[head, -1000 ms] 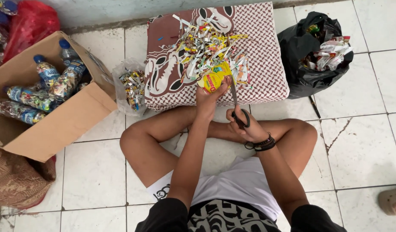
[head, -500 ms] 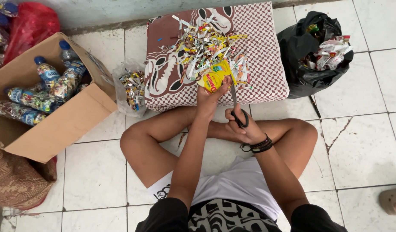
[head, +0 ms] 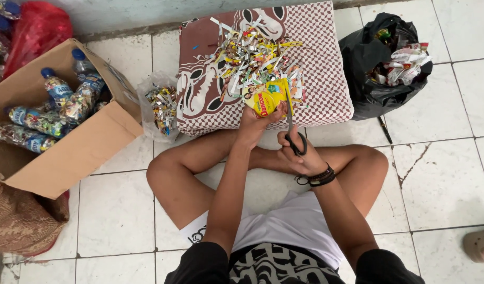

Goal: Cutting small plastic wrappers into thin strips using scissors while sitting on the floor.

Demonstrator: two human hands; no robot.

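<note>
yellow wrapper [head: 266, 100] sits pinched in the left hand [head: 254, 123], held over the edge of a patterned cloth [head: 326, 79] strewn with shredded strips [head: 252, 55]. right hand [head: 299, 156] is closed through the black handles of scissors [head: 290, 123], blades at the wrapper's right edge. cardboard box [head: 68, 152] of stuffed bottles [head: 42, 121] stands left; black bag [head: 378, 68] right.

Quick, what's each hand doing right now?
Left hand: closed, holding yellow wrapper.
Right hand: closed, holding black-handled scissors.
</note>
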